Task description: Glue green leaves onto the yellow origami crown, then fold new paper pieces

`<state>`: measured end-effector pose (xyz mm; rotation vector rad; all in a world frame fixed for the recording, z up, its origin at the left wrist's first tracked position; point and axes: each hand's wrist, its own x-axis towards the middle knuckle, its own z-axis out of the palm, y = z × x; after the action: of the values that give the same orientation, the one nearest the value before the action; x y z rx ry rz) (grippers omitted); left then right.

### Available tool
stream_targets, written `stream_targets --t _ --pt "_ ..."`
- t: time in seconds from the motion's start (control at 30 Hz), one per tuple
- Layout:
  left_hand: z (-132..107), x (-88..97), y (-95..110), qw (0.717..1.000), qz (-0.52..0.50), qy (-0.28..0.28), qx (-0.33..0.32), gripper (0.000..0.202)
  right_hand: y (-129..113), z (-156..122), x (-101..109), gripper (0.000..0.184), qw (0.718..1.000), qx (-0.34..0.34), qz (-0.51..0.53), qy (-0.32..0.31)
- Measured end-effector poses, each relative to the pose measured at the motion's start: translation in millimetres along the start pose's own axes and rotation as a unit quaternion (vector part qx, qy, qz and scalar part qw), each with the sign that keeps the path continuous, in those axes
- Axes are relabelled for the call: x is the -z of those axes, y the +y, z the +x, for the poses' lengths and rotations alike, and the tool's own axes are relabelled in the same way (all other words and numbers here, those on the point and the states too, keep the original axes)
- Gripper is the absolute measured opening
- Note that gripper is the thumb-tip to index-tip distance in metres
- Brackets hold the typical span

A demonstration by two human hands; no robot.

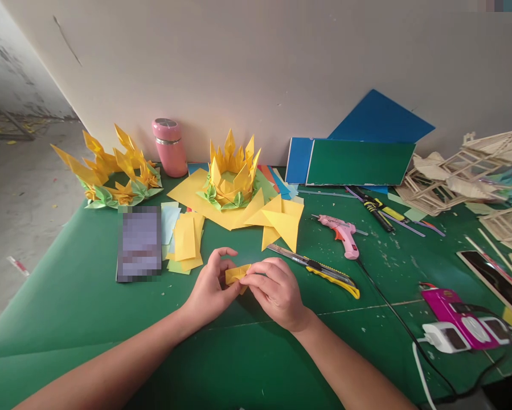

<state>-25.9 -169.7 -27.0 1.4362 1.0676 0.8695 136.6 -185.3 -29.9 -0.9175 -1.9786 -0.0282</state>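
Both hands meet over the green table cover (89,307) near its middle. My left hand (211,290) and my right hand (275,290) pinch a small folded piece of yellow paper (237,274) between their fingertips, just above the surface. Most of the piece is hidden by my fingers. A stack of yellow paper slips (186,242) lies just beyond my left hand. Folded yellow triangles (283,219) lie beyond my right hand, next to a yellow utility knife (319,270).
Yellow paper crowns with green leaves stand at the back middle (232,171) and back left (113,171), beside a pink flask (170,147). A pink glue gun (343,233), blue and green card sheets (358,162), wooden stick models (465,173) and a power strip (465,330) fill the right side.
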Motion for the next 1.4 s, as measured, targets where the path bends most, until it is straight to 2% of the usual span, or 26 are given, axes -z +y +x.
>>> stream_targets --t 0.17,0.4,0.63,0.93,1.3,1.4 --pt "-1.2 -0.4 -2.5 1.000 0.028 -0.004 -0.010 0.037 0.8 0.1 -0.2 0.012 0.999 -0.025 0.041 -0.022" --pt "-0.7 -1.1 -4.0 1.000 0.015 0.005 0.006 0.041 0.7 1.6 1.3 0.014 0.999 -0.028 0.023 -0.037" --pt "-0.1 -1.0 -7.9 0.999 0.016 0.031 -0.016 0.045 5.6 -0.4 1.7 0.015 0.998 -0.036 0.037 -0.048" --pt "1.0 -0.7 -10.1 0.999 0.030 0.026 -0.027 0.038 7.8 -0.9 1.0 0.014 0.996 -0.053 0.056 -0.050" --pt "-1.0 -0.8 -5.7 0.998 -0.064 0.011 -0.010 0.043 9.1 1.4 6.0 0.018 0.998 -0.019 0.047 -0.037" --pt "-0.6 -0.6 -1.3 0.997 -0.080 0.010 -0.012 0.040 8.5 0.6 5.9 0.017 0.997 -0.031 0.063 -0.019"
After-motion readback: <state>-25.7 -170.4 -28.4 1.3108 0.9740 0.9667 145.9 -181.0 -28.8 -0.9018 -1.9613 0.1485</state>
